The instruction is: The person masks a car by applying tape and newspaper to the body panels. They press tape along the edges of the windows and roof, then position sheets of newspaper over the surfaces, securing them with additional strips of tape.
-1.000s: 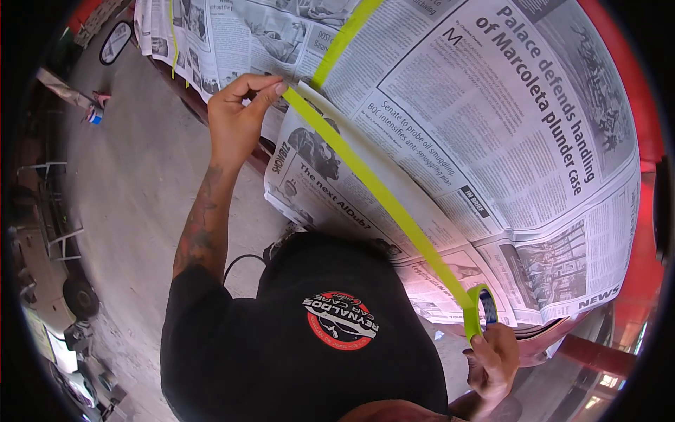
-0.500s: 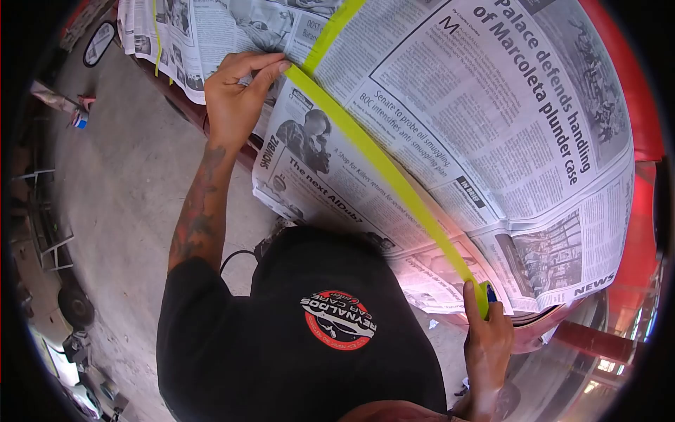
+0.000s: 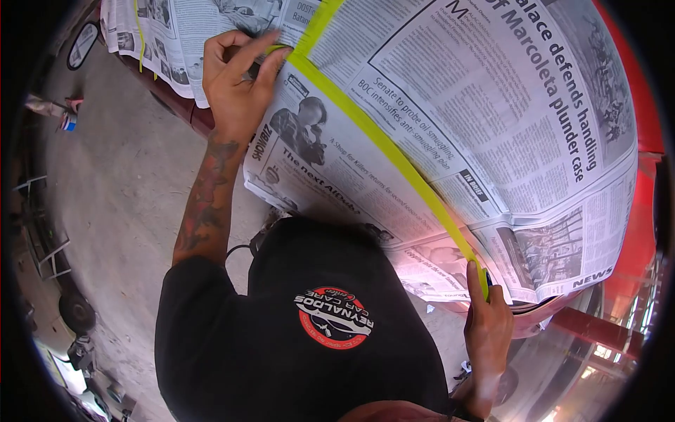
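Observation:
Sheets of newspaper (image 3: 422,91) cover a curved red car panel. A strip of yellow-green tape (image 3: 394,158) runs diagonally over them, from my left hand (image 3: 238,84) down to my right hand (image 3: 489,323). The thumb and index finger of my left hand are at the tape's upper end, beside a second yellow tape strip (image 3: 318,28); the fingertips are slightly blurred. My right hand holds the tape roll (image 3: 485,281), with a finger along the tape; part of the roll is hidden.
Bare red bodywork (image 3: 641,98) shows at the right. A side mirror (image 3: 83,46) is at the upper left. Concrete floor (image 3: 133,176) lies on the left, with a wheel (image 3: 76,313) and car parts at its edge. A red beam (image 3: 598,334) is at the lower right.
The tape's upper end now meets the second strip, and the long strip lies closer to the paper. My left hand has moved up slightly and its fingers have shifted. My right hand is slightly higher.

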Available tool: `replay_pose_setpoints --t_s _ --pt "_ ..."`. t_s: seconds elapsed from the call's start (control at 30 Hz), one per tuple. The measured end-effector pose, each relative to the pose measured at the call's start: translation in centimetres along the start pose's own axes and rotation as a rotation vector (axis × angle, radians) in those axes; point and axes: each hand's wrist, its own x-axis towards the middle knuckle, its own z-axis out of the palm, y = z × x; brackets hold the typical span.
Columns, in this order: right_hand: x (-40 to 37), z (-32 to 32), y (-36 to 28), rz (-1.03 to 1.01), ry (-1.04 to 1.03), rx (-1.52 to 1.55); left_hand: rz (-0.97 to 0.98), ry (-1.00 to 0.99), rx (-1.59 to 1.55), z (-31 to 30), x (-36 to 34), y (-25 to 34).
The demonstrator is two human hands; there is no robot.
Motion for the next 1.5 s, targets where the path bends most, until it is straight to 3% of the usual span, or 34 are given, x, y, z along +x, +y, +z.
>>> replay_pose_setpoints --t_s 0.03,0.13,0.17,0.27,0.37,0.5,0.6,0.77,0.87,1.0,1.2,1.5 --pt "0.1 0.1 0.1 -0.006 0.0 0.019 -0.073 0.017 0.023 -0.1 0.1 0.7" --pt "0.3 0.4 0.2 -0.004 0.019 -0.021 -0.018 0.253 0.059 0.0 -0.2 0.0" --pt "0.3 0.6 0.5 -0.004 0.015 -0.036 0.018 0.195 0.092 -0.3 -1.2 0.1" --pt "0.3 0.7 0.5 -0.007 0.027 -0.028 0.347 -0.254 0.05 -1.1 -4.2 2.1" --pt "0.4 1.0 0.6 -0.029 0.092 -0.045 0.317 -0.543 0.167 0.2 -6.9 4.3" --pt "-0.1 1.6 1.7 -0.131 0.263 0.011 0.266 -0.57 0.23 1.6 -8.2 3.9" --pt "-2.3 2.8 3.9 -0.315 0.372 0.184 0.336 -0.641 0.395 1.4 -7.9 3.9" --pt "-4.5 6.1 5.4 -0.35 0.59 0.315 0.352 -0.616 0.368 1.3 -7.9 4.3" --pt "-5.1 4.5 5.5 -0.22 0.398 0.097 0.309 -0.652 0.396 1.0 -7.8 4.7" --pt "-3.7 4.4 4.5 -0.021 0.367 -0.111 0.309 -0.656 0.401 0.9 -7.6 5.1" --pt "-2.4 3.9 3.1 0.111 0.281 -0.118 0.289 -0.666 0.403 0.8 -7.4 5.3" --pt "-2.2 4.7 2.8 0.177 0.312 -0.057 0.284 -0.655 0.38 0.9 -7.4 6.0"
